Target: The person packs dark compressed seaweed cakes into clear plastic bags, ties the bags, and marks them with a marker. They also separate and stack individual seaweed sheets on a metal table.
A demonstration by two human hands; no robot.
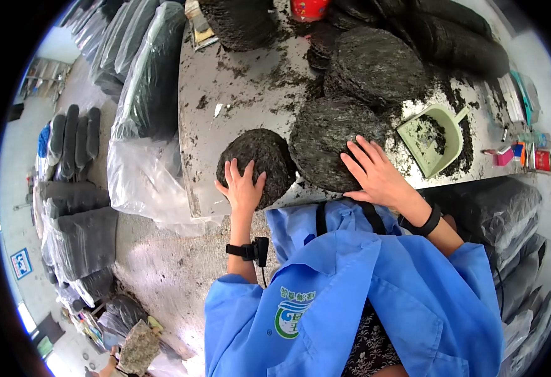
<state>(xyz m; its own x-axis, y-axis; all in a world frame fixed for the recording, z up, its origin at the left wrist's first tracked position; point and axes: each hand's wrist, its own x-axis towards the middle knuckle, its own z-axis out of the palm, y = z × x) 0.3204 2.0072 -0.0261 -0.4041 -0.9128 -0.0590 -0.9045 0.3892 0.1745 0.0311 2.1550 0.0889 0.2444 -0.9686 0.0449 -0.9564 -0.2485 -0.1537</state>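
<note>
I saw the left hand spread on a small dark disc by the table's near-left corner, the right hand fanned on a larger disc along the near edge, neither gripping anything. Piled discs blocked the way beyond; a green dustpan lay rightward. The blue jacket bore a printed logo
</note>
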